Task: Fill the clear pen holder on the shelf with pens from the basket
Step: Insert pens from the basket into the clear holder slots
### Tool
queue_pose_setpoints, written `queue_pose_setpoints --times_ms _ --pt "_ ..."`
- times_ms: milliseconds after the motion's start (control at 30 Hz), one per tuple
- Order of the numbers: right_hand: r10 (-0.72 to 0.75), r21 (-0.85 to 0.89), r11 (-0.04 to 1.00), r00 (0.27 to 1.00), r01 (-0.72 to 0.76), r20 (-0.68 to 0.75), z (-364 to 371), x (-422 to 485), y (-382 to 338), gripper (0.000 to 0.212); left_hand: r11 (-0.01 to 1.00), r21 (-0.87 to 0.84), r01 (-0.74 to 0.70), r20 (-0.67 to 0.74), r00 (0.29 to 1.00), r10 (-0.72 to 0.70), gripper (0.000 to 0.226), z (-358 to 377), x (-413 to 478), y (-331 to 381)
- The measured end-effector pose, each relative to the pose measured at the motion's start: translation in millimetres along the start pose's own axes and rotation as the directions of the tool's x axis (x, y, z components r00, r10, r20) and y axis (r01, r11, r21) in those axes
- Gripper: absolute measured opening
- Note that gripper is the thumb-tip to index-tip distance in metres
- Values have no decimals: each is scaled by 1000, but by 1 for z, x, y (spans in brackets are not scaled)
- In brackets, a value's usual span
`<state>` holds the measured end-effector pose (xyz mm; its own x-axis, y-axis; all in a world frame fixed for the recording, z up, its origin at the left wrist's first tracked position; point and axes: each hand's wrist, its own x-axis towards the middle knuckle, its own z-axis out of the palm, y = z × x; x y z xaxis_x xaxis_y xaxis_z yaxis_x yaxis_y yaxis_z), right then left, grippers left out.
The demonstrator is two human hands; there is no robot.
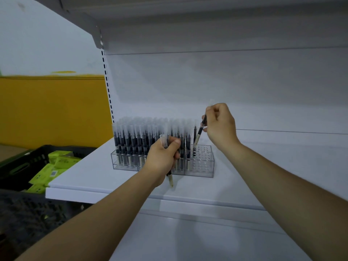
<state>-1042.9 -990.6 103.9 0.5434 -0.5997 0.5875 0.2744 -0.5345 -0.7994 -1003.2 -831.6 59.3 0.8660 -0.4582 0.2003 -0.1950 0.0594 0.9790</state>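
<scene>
A clear pen holder (204, 166) stands on the white shelf (90, 166). Several black pens with frosted caps (139, 136) fill its left and middle holes; the right end holds open holes. My right hand (220, 125) pinches one pen (199, 133) above those holes, tilted, its lower tip at a hole by the filled rows. My left hand (162, 159) grips a small bunch of pens (170, 178) in front of the holder, their ends poking out below my fist.
A black basket (24, 162) with green packets (49, 170) sits low at the left, beside the shelf's edge. Another dark crate (28, 213) lies below it. An upper shelf (207, 25) hangs overhead. A slotted upright (108, 87) runs along the shelf's left back corner.
</scene>
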Motion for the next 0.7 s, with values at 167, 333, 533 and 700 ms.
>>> queue_pose_setpoints --times_ms 167,333,533,700 --pt "44 -101 994 997 -38 57 5 0 17 14 996 -66 61 5 998 -61 12 -1 2 0" --pt "10 -124 992 998 -1 69 9 -1 18 13 980 -171 103 13 995 -103 19 -3 4 4" --pt "-36 -146 988 997 45 68 10 3 17 12 987 -158 34 -12 999 -36 18 -3 4 7" --pt "-44 -142 988 995 56 88 13 2 19 11 982 -190 7 -15 1000 -10 11 -1 5 4"
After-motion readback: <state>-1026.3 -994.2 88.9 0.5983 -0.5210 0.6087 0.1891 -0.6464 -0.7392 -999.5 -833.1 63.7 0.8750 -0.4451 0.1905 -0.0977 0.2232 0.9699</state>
